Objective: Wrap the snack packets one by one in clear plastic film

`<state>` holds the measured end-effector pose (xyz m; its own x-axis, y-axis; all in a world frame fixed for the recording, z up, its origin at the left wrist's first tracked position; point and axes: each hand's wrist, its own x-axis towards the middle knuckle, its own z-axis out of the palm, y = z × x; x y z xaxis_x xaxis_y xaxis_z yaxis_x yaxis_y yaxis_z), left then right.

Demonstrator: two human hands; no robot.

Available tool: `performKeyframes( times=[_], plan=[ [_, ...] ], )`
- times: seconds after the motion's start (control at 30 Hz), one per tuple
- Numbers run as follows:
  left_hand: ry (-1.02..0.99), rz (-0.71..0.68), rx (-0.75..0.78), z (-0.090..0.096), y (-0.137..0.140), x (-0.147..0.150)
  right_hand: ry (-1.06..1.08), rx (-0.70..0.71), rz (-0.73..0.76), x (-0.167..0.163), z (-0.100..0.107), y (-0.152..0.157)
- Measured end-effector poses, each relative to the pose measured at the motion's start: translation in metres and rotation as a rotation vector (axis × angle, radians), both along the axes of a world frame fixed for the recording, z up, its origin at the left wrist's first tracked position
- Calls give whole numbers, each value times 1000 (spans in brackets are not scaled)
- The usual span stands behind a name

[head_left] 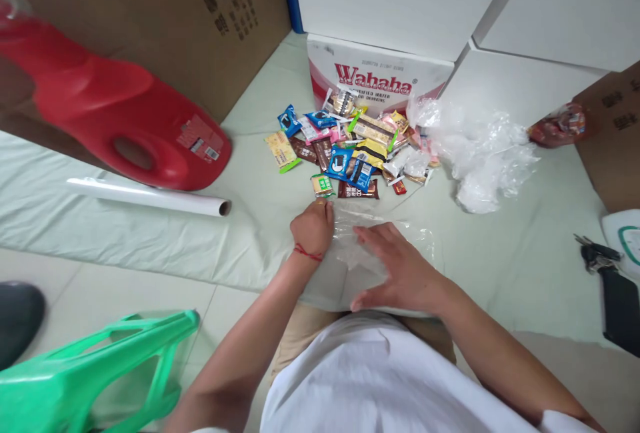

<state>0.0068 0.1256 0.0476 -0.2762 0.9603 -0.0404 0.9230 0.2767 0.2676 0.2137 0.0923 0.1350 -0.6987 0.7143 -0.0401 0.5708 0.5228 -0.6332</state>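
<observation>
From where I stand, the clear plastic film lies flat on the cloth-covered surface, right in front of the person and just inside the pile of wrapped snacks, which sits at twelve o'clock from it. I can't tell whether it's a bag or a single sheet.

The left hand is at the film's nine o'clock edge, its fingers curled tight, seemingly with that edge caught in them. The right hand spreads wide over the three o'clock half, fingers well apart and gripping nothing; whether they brush the film, I can't say.

I'd expect it to be nearly weightless, limp and a bit slick, quick to crease, cling and slide, and easily torn by a hard tug. Best to pinch it at a corner or along the nine and three o'clock edges, keeping it lightly taut.
</observation>
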Motion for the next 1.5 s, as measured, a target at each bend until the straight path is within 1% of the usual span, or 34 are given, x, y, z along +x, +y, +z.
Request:
performKeyframes(
  times=[0.07, 0.13, 0.2, 0.3, 0.4, 0.5, 0.57, 0.7, 0.83, 0.93, 1.07, 1.17, 1.23, 1.33, 1.5],
  plan=[
    [0, 11, -1, -1, 0, -1, -137, 32, 38, -12, 2, -11],
    [2, 22, -9, -1, 1, -2, -240, 99, 114, -22, 0, -26],
    [2, 17, -18, 1, 3, -3, -289, 164, 194, -30, -9, -42],
    [-10, 4, -50, 6, 10, -5, -322, 217, 259, -40, -28, -62],
    [-31, -10, -111, 16, 21, -10, -321, 232, 305, -49, -46, -73],
    [-84, -82, -168, 27, 33, -15, -300, 226, 350, -57, -58, -80],
    [-105, -120, -191, 33, 40, -18, -301, 208, 374, -62, -62, -86],
    [-111, -133, -216, 38, 50, -20, -329, 171, 416, -73, -66, -98],
    [-125, -143, -205, 38, 53, -16, -289, 243, 468, -82, -69, -100],
    [-148, -137, -184, 37, 54, -16, -216, 311, 524, -83, -77, -95],
    [-195, -83, -147, 38, 55, -23, -98, 403, 550, -81, -87, -87],
    [-247, -16, -121, 38, 57, -31, -74, 424, 537, -81, -89, -80],
    [-301, 40, -111, 38, 57, -36, -97, 409, 537, -83, -89, -76],
    [-423, 119, -129, 35, 57, -42, -125, 387, 573, -88, -90, -74],
    [-652, 190, -140, 29, 57, -48, -127, 420, 614, -92, -93, -75]
  ],
)
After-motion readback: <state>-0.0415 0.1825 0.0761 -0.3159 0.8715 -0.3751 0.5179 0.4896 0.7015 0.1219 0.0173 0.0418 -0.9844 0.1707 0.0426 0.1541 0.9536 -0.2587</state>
